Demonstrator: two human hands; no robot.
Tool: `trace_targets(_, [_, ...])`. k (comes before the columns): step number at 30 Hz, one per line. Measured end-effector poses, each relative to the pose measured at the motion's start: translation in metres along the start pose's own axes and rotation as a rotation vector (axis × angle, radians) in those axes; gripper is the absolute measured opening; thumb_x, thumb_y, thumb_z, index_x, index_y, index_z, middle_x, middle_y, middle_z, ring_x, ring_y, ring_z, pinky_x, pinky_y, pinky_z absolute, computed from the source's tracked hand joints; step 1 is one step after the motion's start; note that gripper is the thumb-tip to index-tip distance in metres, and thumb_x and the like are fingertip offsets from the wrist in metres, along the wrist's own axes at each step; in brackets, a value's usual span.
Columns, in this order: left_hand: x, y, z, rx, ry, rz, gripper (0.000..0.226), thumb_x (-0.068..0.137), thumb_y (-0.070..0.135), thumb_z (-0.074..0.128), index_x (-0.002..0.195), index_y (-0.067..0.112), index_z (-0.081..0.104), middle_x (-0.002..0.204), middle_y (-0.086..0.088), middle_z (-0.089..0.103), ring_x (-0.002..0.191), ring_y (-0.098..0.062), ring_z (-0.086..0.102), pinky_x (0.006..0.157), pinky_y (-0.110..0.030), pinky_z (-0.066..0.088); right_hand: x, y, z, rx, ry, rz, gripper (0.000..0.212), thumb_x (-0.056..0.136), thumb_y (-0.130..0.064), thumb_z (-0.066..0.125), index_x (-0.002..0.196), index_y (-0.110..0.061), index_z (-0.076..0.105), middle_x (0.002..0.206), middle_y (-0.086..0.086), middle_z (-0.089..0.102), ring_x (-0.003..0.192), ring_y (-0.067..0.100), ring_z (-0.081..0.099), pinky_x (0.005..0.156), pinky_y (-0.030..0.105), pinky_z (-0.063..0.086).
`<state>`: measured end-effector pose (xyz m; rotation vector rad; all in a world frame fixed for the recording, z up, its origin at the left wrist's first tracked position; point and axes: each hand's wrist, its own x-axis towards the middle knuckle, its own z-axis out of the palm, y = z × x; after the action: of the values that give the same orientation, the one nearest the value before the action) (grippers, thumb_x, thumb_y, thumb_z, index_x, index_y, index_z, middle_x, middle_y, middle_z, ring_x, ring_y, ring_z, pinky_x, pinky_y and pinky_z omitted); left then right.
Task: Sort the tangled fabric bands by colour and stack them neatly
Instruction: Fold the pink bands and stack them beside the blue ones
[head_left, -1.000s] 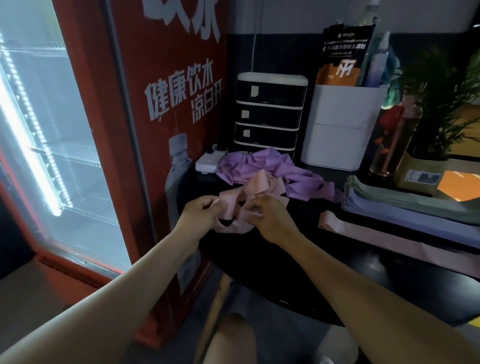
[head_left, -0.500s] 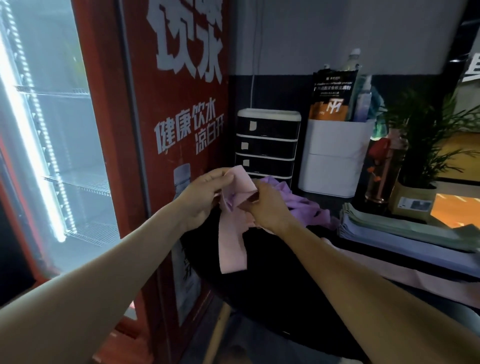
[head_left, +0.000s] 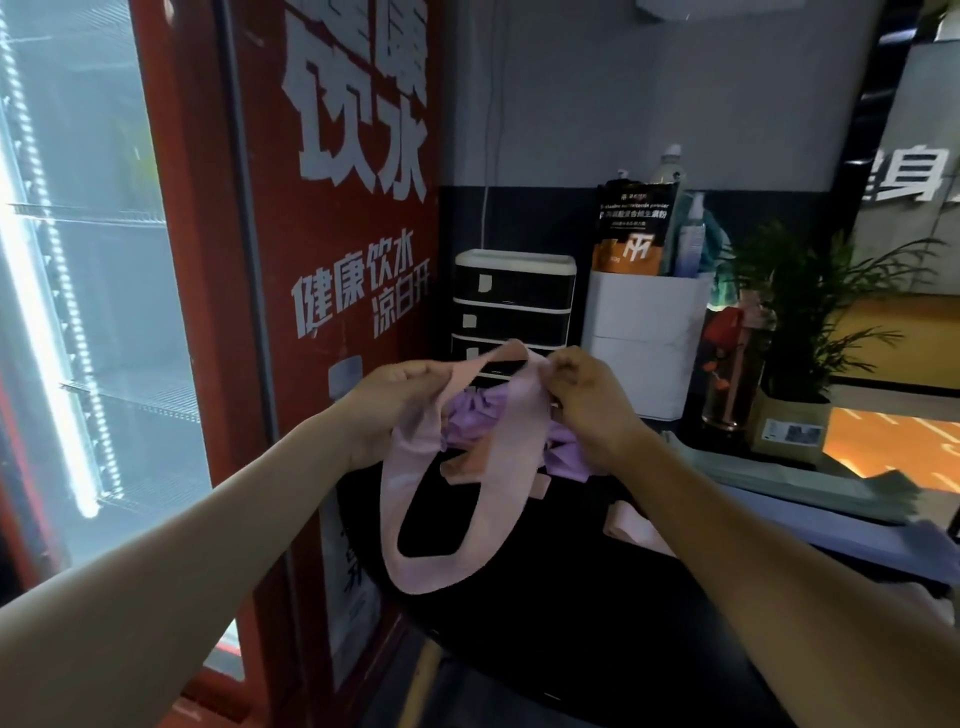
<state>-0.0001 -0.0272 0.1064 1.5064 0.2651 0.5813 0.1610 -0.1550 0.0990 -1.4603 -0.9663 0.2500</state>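
A pink fabric band (head_left: 498, 467) hangs as an open loop above the black table (head_left: 597, 623). My left hand (head_left: 395, 400) pinches its upper left part and my right hand (head_left: 587, 400) pinches its upper right part, level with each other. Behind the loop lies a tangled heap of purple bands (head_left: 472, 415), partly hidden by the band and my right hand. A flat pink band (head_left: 631, 525) lies on the table under my right forearm. Stacked green bands (head_left: 810, 478) and blue-grey bands (head_left: 883, 540) lie at the right.
A red drinks fridge (head_left: 322, 312) with a glass door stands close on the left. At the back are a black drawer unit (head_left: 514, 296), a white bin (head_left: 644, 332) with bottles and a pouch, a glass bottle (head_left: 737, 364) and a potted plant (head_left: 810, 322).
Both hands have lifted the pink band off the heap and drawn apart, so the band now hangs as an open loop. The camera has tilted upward.
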Motion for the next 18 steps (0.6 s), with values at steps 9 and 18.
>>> trace_targets(9, [-0.011, -0.027, -0.012, 0.365, -0.174, -0.125, 0.016, 0.095, 0.02, 0.049, 0.084, 0.012, 0.06, 0.08, 0.002, 0.062, 0.075, -0.004, 0.059, 0.073, -0.019, 0.05, 0.0, 0.006, -0.031, 0.026, 0.27, 0.103, 0.029, 0.097, -0.006, 0.039, 0.075, -0.017, 0.054, 0.081, 0.016, 0.059, 0.075, 0.026, 0.053, 0.061, 0.032, 0.043])
trace_targets(18, [0.0, -0.015, 0.003, -0.127, 0.236, -0.033, 0.024, 0.1, 0.014, 0.038, 0.081, 0.012, 0.052, 0.076, -0.006, 0.053, 0.066, -0.016, 0.05, 0.053, -0.021, 0.049, -0.015, 0.014, -0.025, -0.064, 0.084, 0.124, 0.027, 0.097, -0.004, 0.038, 0.081, -0.014, 0.058, 0.082, 0.005, 0.057, 0.071, 0.017, 0.053, 0.06, 0.022, 0.046])
